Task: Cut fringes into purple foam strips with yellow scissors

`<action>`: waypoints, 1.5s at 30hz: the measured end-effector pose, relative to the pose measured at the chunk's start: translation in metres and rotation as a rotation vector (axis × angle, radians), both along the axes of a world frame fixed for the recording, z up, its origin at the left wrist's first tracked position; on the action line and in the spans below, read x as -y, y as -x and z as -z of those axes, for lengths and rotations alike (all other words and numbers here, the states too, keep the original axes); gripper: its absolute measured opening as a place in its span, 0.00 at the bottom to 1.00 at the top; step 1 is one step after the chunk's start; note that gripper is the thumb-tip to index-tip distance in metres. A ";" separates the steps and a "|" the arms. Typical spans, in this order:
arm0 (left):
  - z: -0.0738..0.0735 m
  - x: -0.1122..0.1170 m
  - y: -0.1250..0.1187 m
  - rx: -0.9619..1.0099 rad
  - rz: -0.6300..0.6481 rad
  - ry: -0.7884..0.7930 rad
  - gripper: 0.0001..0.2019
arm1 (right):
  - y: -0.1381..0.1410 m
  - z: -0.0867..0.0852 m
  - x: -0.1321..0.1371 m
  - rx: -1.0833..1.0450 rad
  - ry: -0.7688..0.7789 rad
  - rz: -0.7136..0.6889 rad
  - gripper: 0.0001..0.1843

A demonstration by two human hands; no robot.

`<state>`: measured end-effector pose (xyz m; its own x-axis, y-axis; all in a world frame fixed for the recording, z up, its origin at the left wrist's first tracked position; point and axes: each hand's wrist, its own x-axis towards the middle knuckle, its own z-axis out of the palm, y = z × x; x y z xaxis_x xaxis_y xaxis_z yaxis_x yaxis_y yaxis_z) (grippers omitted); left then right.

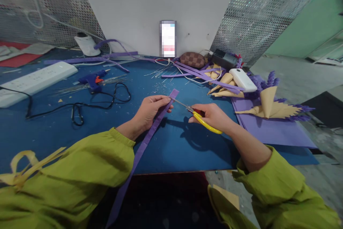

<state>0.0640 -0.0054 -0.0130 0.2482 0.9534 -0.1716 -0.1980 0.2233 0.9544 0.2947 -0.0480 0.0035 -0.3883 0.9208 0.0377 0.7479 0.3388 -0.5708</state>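
Several loose loops of cord (77, 104) lie near 9 o'clock, taking the purple strip's (149, 134) upper end as the dial's centre; a leftward sweep of the left sleeve (107, 164) could catch them and, if they belong to the glue gun (93, 80) beside them, drag it along. Towards 7 o'clock the strip runs past the counter's (166, 157) near edge, and its free length could snag on clothing and pull the upper end askew. At the centre, the blade tips lie right by the left thumb, so a slip could nick it.

The left hand (151, 111) is pinched, thumb against fingers, on the strip just below its upper end. At 4 o'clock the right hand (211, 114) is curled round the scissors (205, 123), their blades aimed at 10 o'clock; whether these are parted, I cannot tell.
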 end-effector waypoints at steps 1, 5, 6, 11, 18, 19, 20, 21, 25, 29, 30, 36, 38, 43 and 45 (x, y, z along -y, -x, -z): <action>0.000 0.000 0.000 -0.007 -0.002 -0.009 0.10 | 0.000 0.000 0.000 0.003 -0.003 0.003 0.21; -0.002 0.001 0.000 -0.035 -0.006 -0.020 0.10 | -0.001 -0.001 0.000 0.015 -0.008 0.003 0.22; -0.002 0.000 0.000 -0.036 -0.006 -0.019 0.10 | -0.001 -0.001 0.000 0.014 -0.007 0.001 0.22; -0.002 -0.002 0.000 0.044 0.025 0.076 0.07 | -0.001 -0.001 0.000 -0.015 0.026 -0.017 0.23; -0.003 -0.002 0.000 0.057 0.018 0.079 0.08 | -0.003 0.005 -0.003 -0.054 0.043 -0.040 0.21; -0.003 -0.002 0.000 0.047 0.010 0.069 0.08 | -0.003 0.006 -0.003 -0.050 0.039 -0.039 0.21; -0.002 -0.001 0.000 0.038 0.005 0.063 0.08 | -0.002 0.006 -0.003 -0.043 0.036 -0.037 0.21; -0.002 -0.001 -0.001 0.031 0.002 0.058 0.09 | -0.002 0.006 -0.003 -0.035 0.037 -0.034 0.22; -0.001 -0.001 -0.001 0.038 0.009 0.064 0.09 | -0.001 0.003 -0.002 -0.022 0.059 -0.017 0.22; 0.002 -0.004 0.000 0.119 0.061 0.125 0.09 | -0.002 0.004 -0.002 -0.065 0.105 -0.025 0.22; 0.003 -0.005 -0.001 0.148 0.078 0.136 0.10 | -0.002 0.005 -0.003 -0.078 0.112 -0.030 0.22; 0.011 -0.010 -0.006 0.177 0.074 0.108 0.12 | 0.001 0.007 -0.008 -0.020 0.044 0.027 0.21; 0.012 -0.014 -0.007 0.160 0.065 0.101 0.13 | 0.001 0.006 -0.008 0.012 0.023 0.048 0.21; 0.009 -0.029 -0.009 0.110 0.099 0.101 0.15 | 0.000 0.006 -0.011 0.059 -0.015 0.104 0.21; 0.007 -0.033 -0.009 0.095 0.122 0.101 0.16 | 0.000 0.007 -0.013 0.055 -0.021 0.117 0.21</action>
<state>0.0729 0.0277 -0.0201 0.3803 0.8945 -0.2351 -0.2517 0.3447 0.9043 0.2952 -0.0353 -0.0037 -0.2801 0.9592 0.0391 0.8130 0.2586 -0.5217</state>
